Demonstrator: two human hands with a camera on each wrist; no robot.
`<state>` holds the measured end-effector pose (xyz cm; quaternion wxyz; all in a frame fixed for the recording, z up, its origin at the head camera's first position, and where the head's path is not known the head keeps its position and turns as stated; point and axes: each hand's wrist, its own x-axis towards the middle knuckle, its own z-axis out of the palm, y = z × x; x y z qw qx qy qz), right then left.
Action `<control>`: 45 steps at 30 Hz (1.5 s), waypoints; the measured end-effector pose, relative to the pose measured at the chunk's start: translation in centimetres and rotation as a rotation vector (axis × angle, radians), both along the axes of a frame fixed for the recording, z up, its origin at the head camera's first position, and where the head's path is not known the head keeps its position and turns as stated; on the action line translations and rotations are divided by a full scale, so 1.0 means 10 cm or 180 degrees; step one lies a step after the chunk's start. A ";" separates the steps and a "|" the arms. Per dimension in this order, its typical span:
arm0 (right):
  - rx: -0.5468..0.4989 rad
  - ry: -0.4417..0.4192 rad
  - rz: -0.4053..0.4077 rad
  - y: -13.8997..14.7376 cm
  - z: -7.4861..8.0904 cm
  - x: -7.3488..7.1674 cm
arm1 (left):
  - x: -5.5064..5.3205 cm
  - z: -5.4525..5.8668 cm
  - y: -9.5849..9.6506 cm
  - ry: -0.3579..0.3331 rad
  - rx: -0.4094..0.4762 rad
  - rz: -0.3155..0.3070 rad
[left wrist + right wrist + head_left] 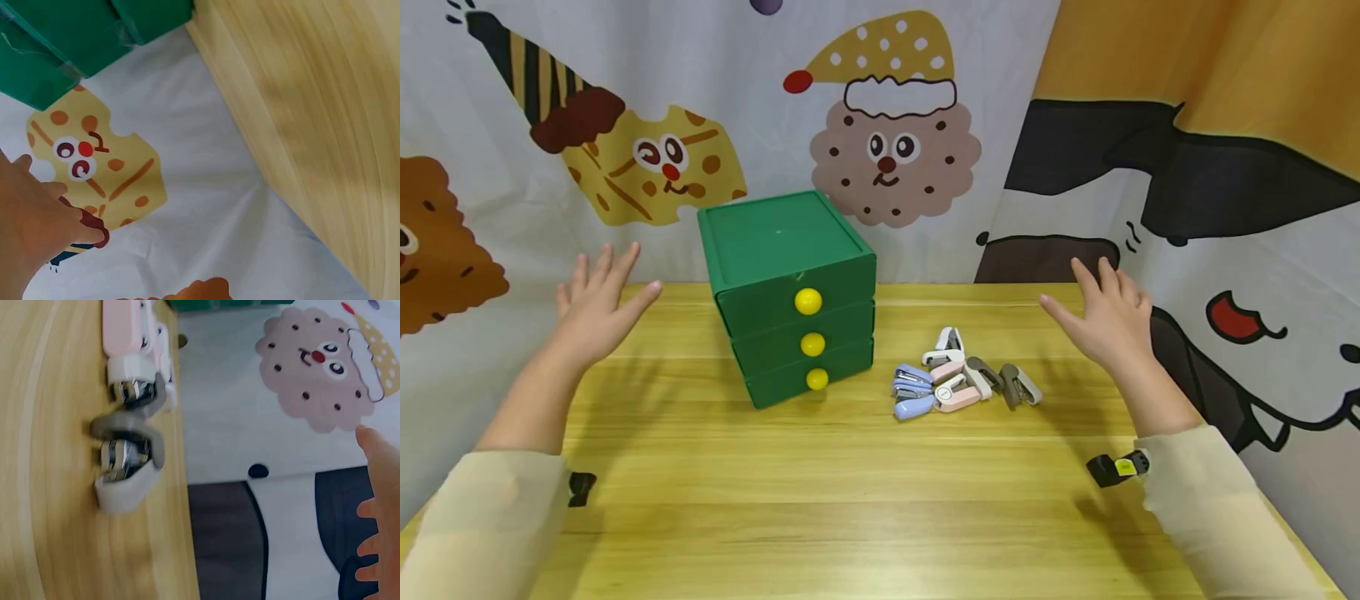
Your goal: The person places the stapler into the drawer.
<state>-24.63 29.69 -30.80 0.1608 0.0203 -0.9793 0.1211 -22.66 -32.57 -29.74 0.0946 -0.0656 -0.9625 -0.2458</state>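
My left hand (pixel 597 312) is held above the table, left of a green cabinet (pixel 797 312) of three stacked drawers with yellow knobs (pixel 812 344). Its fingers are spread and hold nothing. On the right, my right hand (pixel 1108 321) hovers with spread fingers, also holding nothing. Between the cabinet and that hand lies a cluster of what look like small staplers: blue ones (pixel 914 407), pink ones (pixel 958 400), white ones (pixel 950 343) and grey-brown ones (pixel 1015 387). In the right wrist view, a grey and white stapler (pixel 125 490) shows metal parts. All three drawers are shut.
The wooden table (pixel 850 500) runs back to a white curtain (pixel 760 50) printed with cartoon figures, which also hangs along both sides. Black wrist devices (pixel 1116 468) sit at the cream sleeves (pixel 1225 508).
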 end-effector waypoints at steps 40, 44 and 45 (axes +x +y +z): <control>-0.1608 0.1795 0.1280 -1.56 0.15 0.51 | -0.01 -0.01 0.90 0.0779 0.2983 -0.0636; -0.1681 0.1776 0.1331 -1.69 0.13 0.53 | -0.01 -0.04 0.92 0.0779 0.3068 -0.0651; -0.1694 0.1782 0.1347 -1.72 0.12 0.53 | -0.01 -0.05 0.92 0.0774 0.3069 -0.0648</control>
